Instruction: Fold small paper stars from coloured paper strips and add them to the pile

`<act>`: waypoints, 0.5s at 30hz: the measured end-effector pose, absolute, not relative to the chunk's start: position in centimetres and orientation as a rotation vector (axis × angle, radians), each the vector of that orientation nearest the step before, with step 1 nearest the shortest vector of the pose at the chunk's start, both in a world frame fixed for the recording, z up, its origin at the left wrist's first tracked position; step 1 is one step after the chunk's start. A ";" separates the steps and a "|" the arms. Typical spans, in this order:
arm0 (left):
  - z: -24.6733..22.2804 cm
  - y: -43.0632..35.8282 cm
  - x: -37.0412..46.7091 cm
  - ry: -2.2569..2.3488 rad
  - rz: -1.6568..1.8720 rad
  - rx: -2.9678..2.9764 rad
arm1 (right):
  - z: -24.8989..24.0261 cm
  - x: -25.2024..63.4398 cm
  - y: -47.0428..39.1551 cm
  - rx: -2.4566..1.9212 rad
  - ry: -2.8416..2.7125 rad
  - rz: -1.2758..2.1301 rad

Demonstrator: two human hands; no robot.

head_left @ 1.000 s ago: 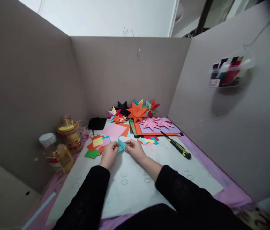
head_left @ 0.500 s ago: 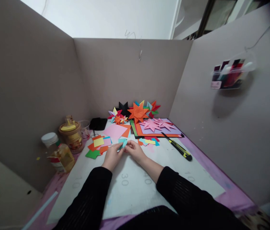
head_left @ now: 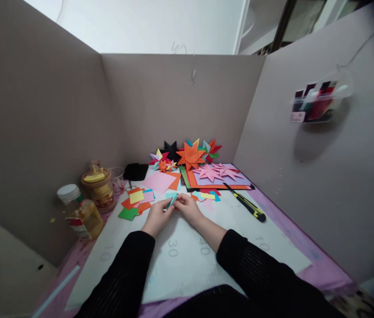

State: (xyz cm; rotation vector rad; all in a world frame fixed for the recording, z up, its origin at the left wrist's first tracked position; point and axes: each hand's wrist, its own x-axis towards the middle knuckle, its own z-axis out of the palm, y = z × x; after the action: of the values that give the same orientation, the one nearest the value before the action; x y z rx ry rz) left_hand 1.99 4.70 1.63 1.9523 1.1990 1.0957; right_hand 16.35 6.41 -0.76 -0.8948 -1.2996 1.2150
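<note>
A small turquoise paper piece (head_left: 173, 200) is pinched between both hands above the white mat (head_left: 187, 274). My left hand (head_left: 158, 215) grips its left side with thumb and fingers, and my right hand (head_left: 188, 209) closes on its right side. The piece looks narrow and folded, with its lower part hidden by the fingers. Left of my left hand lie small squares in orange, pink and a yellow square (head_left: 136, 196), with a green piece (head_left: 128, 213) in front. Beyond my right hand are more small pieces, among them a yellow strip (head_left: 208, 196).
Folded paper stars, including a large orange star (head_left: 191, 155), lean on the back wall. Pink stars (head_left: 209, 172) rest on stacked sheets. A yellow and black cutter (head_left: 246, 203) lies at right. A jar (head_left: 98, 187) and glue bottle (head_left: 85, 216) stand at left; a black phone-like object (head_left: 136, 171) lies behind.
The turquoise piece has tilted slightly and appears narrower between the fingers. Both hands stay in nearly the same place and still hold it.
</note>
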 end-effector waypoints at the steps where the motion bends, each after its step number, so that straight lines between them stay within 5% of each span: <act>1: 1.6 4.7 2.1 1.180 1.085 1.938 | -0.8 16.4 6.4 -0.892 -1.304 1.203; 15: 2.0 4.2 2.4 1.142 1.049 1.870 | -0.9 16.6 6.4 -0.931 -1.369 1.065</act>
State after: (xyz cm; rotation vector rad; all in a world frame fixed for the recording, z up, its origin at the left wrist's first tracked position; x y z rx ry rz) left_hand 2.37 4.25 1.98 1.8696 1.1419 1.0492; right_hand 16.62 6.40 -0.92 -0.9309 -1.3685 1.0652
